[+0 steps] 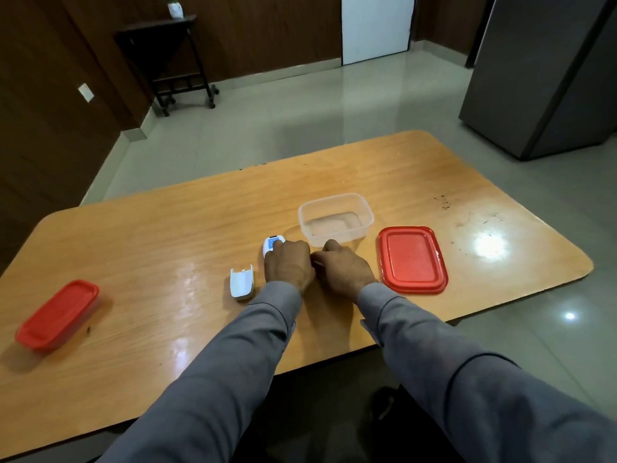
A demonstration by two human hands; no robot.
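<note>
A small white device (271,245) with a blue label lies on the wooden table (167,248), and my left hand (289,264) covers its near end with curled fingers, holding it. My right hand (344,267) sits just to the right, knuckles up, fingers curled toward the left hand; what it holds is hidden. A loose white cover piece (241,283) lies to the left of my left hand. A clear, empty plastic container (335,218) stands just beyond my hands, and its red lid (412,259) lies flat to the right.
A second container with a red lid (57,315) sits at the table's near left. Beyond the table are a tiled floor, a dark trolley (173,58) by the wooden wall and a grey fridge (547,71) at the right.
</note>
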